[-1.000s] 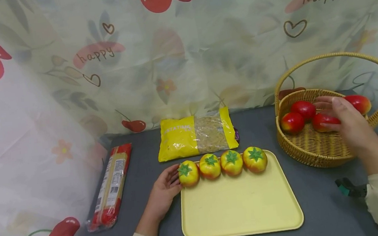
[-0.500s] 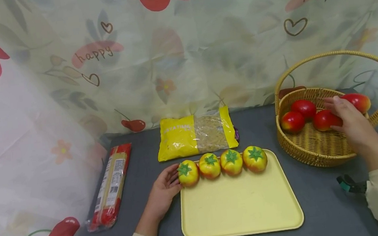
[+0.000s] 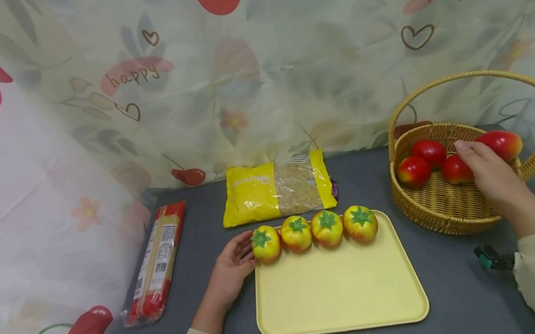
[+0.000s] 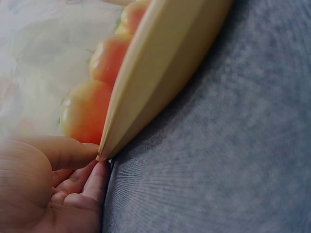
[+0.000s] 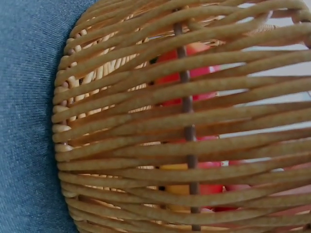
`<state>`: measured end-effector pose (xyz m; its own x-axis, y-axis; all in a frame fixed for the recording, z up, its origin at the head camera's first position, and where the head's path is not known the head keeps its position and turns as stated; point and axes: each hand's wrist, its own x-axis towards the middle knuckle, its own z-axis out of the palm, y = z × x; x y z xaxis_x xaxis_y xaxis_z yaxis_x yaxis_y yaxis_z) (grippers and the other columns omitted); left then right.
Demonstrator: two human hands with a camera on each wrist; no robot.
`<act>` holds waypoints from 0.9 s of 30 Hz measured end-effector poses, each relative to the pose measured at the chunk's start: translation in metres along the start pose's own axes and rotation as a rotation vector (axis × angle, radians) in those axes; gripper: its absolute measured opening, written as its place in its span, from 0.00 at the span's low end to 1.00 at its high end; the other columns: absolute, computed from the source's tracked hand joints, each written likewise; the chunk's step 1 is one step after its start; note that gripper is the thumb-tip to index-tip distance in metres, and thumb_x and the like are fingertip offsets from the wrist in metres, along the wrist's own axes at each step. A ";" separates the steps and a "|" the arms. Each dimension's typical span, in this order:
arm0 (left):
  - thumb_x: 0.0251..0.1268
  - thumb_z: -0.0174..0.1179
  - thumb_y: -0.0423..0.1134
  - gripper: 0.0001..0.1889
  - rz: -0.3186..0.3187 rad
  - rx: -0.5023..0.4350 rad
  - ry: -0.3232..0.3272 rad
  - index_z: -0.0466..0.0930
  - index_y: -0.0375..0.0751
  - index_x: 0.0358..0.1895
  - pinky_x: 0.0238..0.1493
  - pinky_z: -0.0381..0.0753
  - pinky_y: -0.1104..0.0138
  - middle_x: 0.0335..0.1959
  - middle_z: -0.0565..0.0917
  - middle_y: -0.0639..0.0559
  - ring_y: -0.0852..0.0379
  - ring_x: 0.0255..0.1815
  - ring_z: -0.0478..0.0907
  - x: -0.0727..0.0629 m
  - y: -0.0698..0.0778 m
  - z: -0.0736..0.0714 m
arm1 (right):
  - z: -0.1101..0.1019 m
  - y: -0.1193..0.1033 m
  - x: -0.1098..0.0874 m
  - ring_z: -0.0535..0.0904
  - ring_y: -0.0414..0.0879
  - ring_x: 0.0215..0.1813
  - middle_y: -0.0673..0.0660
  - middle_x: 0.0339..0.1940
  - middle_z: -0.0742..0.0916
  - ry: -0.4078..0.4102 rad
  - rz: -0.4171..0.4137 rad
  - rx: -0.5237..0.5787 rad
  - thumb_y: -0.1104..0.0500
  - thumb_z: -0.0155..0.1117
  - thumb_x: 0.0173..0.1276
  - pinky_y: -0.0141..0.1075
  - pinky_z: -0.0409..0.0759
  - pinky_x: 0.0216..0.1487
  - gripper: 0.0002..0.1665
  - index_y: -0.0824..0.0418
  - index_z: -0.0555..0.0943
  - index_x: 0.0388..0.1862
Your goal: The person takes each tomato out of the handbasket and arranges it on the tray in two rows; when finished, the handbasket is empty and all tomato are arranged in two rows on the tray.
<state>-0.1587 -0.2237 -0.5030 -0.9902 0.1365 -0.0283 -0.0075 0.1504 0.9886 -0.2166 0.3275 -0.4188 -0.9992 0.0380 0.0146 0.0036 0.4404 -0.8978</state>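
My left hand (image 3: 231,266) is at the back left corner of the cream tray (image 3: 344,295). In the left wrist view its thumb and fingers pinch the tray's rim (image 4: 112,131). Several yellow-red tomatoes (image 3: 266,244) with green star-shaped tops sit in a row along the tray's back edge. My right hand (image 3: 493,176) reaches down into the wicker basket (image 3: 430,220), over the right side of a red mango-like fruit (image 3: 456,170); I cannot tell whether its hidden fingers grip it. Another such fruit (image 3: 502,145) lies behind the hand, and red fruits (image 3: 429,154) lie further left.
A yellow pasta bag (image 3: 277,190) lies behind the tray. At left is a long red-ended pack of noodles (image 3: 155,266). The basket's tall handle (image 3: 473,75) arches over the right hand. A printed curtain (image 3: 289,94) hangs along the back.
My right hand has shifted slightly left and lower over the middle red fruit, covering its right side and showing more of the fruit behind. The left hand has stayed at the tray corner.
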 end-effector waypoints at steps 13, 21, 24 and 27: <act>0.74 0.61 0.18 0.35 -0.002 0.008 0.005 0.67 0.34 0.81 0.75 0.72 0.50 0.78 0.72 0.37 0.39 0.78 0.69 0.001 0.000 -0.001 | 0.000 0.005 0.005 0.60 0.72 0.76 0.78 0.81 0.62 -0.039 0.037 -0.082 0.38 0.47 0.89 0.31 0.75 0.53 0.48 0.72 0.53 0.88; 0.73 0.61 0.18 0.34 -0.009 0.009 0.006 0.68 0.34 0.81 0.75 0.73 0.51 0.78 0.72 0.37 0.40 0.78 0.69 0.001 -0.001 0.000 | 0.002 0.011 0.006 0.53 0.80 0.75 0.83 0.76 0.61 -0.127 0.036 -0.286 0.40 0.61 0.85 0.65 0.74 0.61 0.48 0.77 0.61 0.82; 0.73 0.61 0.18 0.34 -0.009 0.007 0.007 0.68 0.35 0.81 0.75 0.72 0.50 0.78 0.72 0.37 0.40 0.78 0.70 0.001 -0.001 0.000 | 0.001 0.014 0.006 0.50 0.80 0.73 0.83 0.71 0.62 -0.107 0.035 -0.318 0.42 0.65 0.83 0.55 0.76 0.53 0.45 0.77 0.65 0.77; 0.73 0.61 0.18 0.34 -0.007 0.008 0.004 0.68 0.34 0.81 0.75 0.73 0.50 0.78 0.72 0.37 0.39 0.78 0.70 0.001 -0.002 0.000 | 0.000 0.016 0.007 0.57 0.78 0.69 0.82 0.66 0.67 -0.104 0.032 -0.327 0.46 0.71 0.79 0.44 0.79 0.47 0.43 0.77 0.67 0.73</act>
<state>-0.1600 -0.2237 -0.5048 -0.9907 0.1318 -0.0348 -0.0135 0.1591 0.9872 -0.2234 0.3345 -0.4332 -0.9971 -0.0275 -0.0712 0.0311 0.7054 -0.7081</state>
